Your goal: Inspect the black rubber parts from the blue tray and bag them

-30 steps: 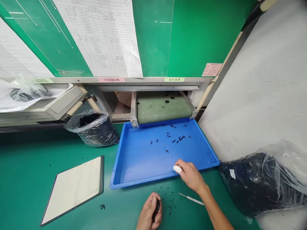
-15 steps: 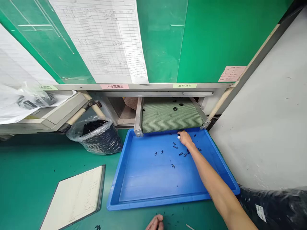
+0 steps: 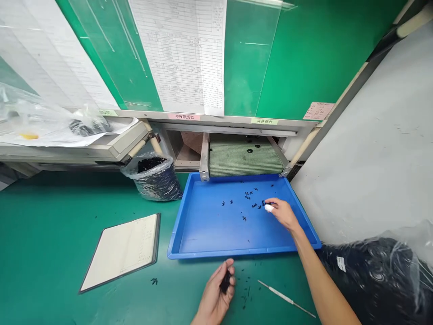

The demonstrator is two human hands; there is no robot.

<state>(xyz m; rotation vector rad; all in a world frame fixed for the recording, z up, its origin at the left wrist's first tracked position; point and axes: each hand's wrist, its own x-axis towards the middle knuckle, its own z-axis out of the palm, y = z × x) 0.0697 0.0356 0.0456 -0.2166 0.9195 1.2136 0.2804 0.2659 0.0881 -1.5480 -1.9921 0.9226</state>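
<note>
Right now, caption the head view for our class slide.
Right hand at black parts in a blue tray; left hand holding something black.

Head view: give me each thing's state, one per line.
Left hand: closed around a black piece
Right hand: at black parts, grip unclear
Blue tray: black parts scattered inside
Notebook: open, written page up
Upright bag: open, filled
Slim tool: lying unheld
Green belt: dark discs on it
Large bag: bulging, dark inside

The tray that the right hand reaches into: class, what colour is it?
The tray is blue, shown best in the head view.
</note>
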